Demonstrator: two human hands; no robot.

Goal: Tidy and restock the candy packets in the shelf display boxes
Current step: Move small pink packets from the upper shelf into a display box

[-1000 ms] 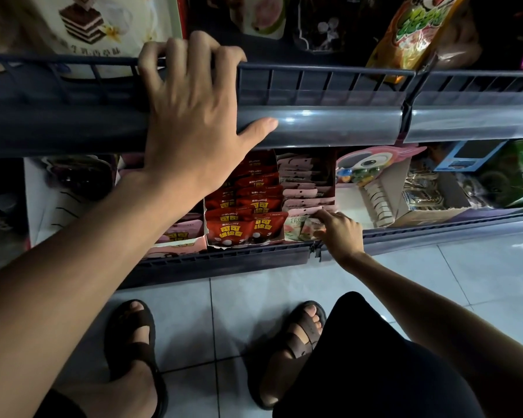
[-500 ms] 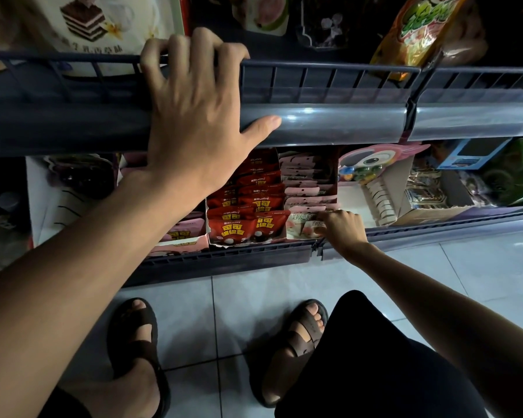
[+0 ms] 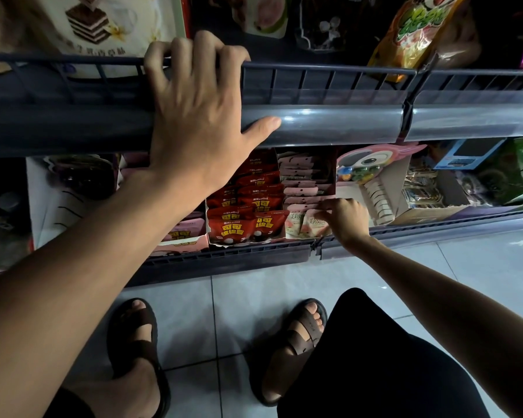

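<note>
Candy packets (image 3: 307,226): pink, standing in rows on the lower shelf (image 3: 224,258), just beside the red packets (image 3: 245,227).
Right hand (image 3: 344,220): fingers curled over the front pink packet's top edge, gripping it.
Left hand (image 3: 200,116): clenched around the upper shelf rail (image 3: 329,69).

Lower shelf (image 3: 224,261) holds candy boxes (image 3: 378,200); rightmost indistinct.

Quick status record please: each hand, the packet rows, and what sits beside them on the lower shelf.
left hand: grips upper shelf rail
right hand: fingers curled at the front pale pink packets; cannot tell if it pinches one
red packets: in rows in their box, directly left of the pale pink ones
right neighbour: cartoon-bird display box
</note>
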